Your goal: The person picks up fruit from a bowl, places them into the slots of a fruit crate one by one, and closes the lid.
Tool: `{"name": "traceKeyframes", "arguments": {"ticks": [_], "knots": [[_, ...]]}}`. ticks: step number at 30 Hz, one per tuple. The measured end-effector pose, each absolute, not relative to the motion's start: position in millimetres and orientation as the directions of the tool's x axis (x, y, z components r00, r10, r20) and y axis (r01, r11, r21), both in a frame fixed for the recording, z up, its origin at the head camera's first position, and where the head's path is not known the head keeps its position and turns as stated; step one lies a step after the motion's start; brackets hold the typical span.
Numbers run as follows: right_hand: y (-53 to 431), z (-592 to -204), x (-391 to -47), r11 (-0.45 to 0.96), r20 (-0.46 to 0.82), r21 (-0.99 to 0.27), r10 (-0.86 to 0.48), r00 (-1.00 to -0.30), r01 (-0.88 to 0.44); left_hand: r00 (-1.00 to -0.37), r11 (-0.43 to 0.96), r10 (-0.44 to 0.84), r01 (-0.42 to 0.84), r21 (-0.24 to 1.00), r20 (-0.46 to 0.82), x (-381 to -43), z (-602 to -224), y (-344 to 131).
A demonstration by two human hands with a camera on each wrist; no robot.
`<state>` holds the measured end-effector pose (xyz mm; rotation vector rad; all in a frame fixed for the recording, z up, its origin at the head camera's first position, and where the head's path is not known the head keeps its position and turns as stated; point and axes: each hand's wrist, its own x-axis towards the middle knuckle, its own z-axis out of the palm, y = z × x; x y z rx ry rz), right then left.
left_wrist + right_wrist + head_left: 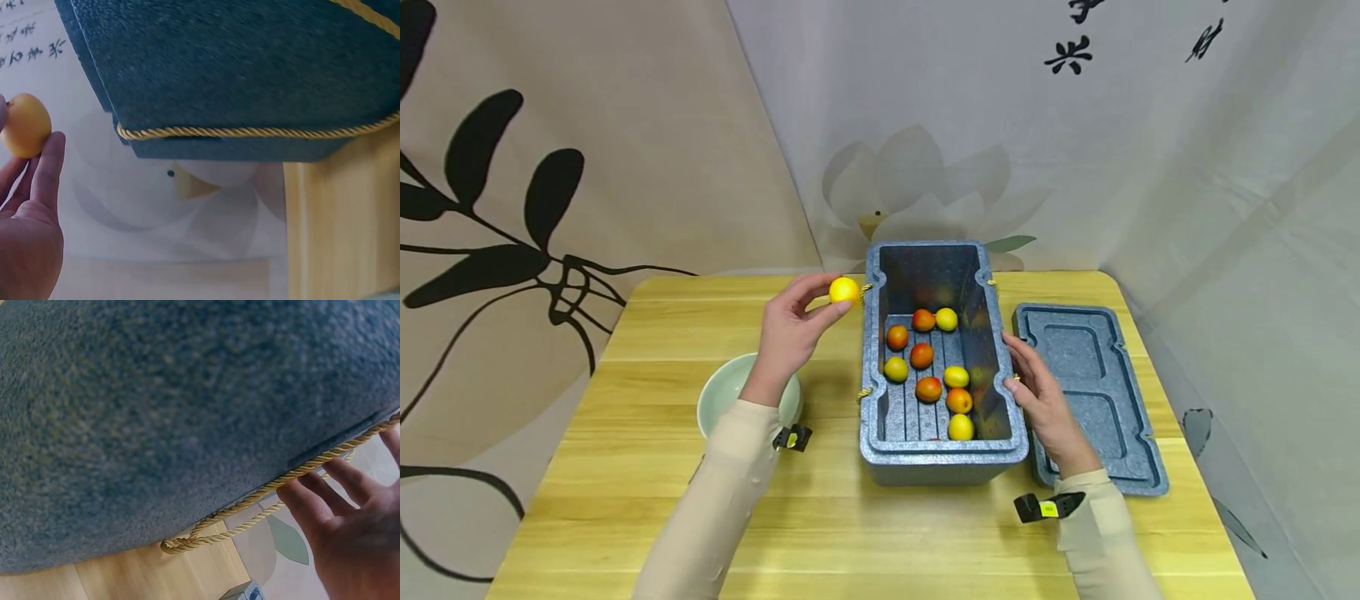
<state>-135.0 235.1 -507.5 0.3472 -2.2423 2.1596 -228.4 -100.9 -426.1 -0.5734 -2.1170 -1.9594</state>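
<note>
My left hand (793,329) pinches a yellow fruit (844,290) between thumb and fingertips, just beyond the left rim of the grey-blue foam box (943,454). In the left wrist view this fruit (26,126) is smooth and oval, beside the box wall (219,69). My right hand (1045,400) rests against the box's right rim. Its fingers (350,481) lie rather straight along the yellow rope (269,487) in the right wrist view. Inside the box, several red-orange fruits (928,389) and several yellow fruits (961,427) lie loose on the ribbed floor.
A pale green bowl (713,396) stands at the left, partly hidden under my left forearm. The box's lid (1078,396) lies flat on the wooden table (850,542) to the right. A printed cloth (700,133) hangs behind the table.
</note>
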Motion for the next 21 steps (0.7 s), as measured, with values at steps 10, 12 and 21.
{"name": "traceKeyframes", "arguments": {"ticks": [10, 12, 21], "knots": [[235, -507, -135, 0.009, 0.162, -0.986, -0.154, -0.975, -0.165, -0.889, 0.077, 0.199, 0.433, 0.898, 0.412, -225, -383, -75], [235, -506, -135, 0.011, 0.161, -0.986, -0.153, -0.975, -0.164, -0.880, 0.084, 0.219, 0.447, 0.891, 0.421, -227, -380, -70], [234, -506, -135, 0.008, 0.162, -0.986, -0.151, -0.975, -0.165, -0.850, 0.072, 0.257, 0.491, 0.868, 0.460, -241, -372, -56]]}}
